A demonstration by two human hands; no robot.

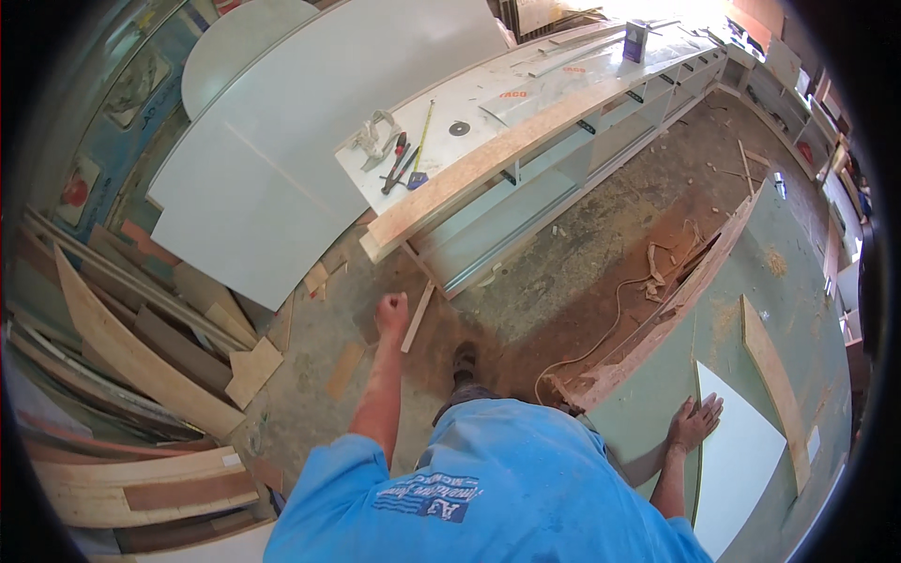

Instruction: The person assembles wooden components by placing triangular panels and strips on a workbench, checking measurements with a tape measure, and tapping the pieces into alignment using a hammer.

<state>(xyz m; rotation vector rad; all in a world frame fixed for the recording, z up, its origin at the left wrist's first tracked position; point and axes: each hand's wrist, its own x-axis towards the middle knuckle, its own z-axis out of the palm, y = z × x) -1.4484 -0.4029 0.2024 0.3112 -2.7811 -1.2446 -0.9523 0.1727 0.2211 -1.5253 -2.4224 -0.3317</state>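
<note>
My right hand (694,422) rests on the edge of a white panel (741,460), fingers stretched out and apart. The panel lies on a large green-grey board surface (657,422) at the right. My left hand (391,314) is held out over the floor, curled into a fist, and nothing shows in it. Nearest to that hand is a thin wood strip (419,317), reaching from the end of a long cabinet frame (526,211) down to the left.
Pliers (394,169), a tape measure (418,179) and a dark disc (459,129) lie on the cabinet top, with a purple can (635,42) farther back. Wood offcuts (141,347) are stacked at left. A cord (615,324) crosses the floor beside a ragged-edged plank (657,328).
</note>
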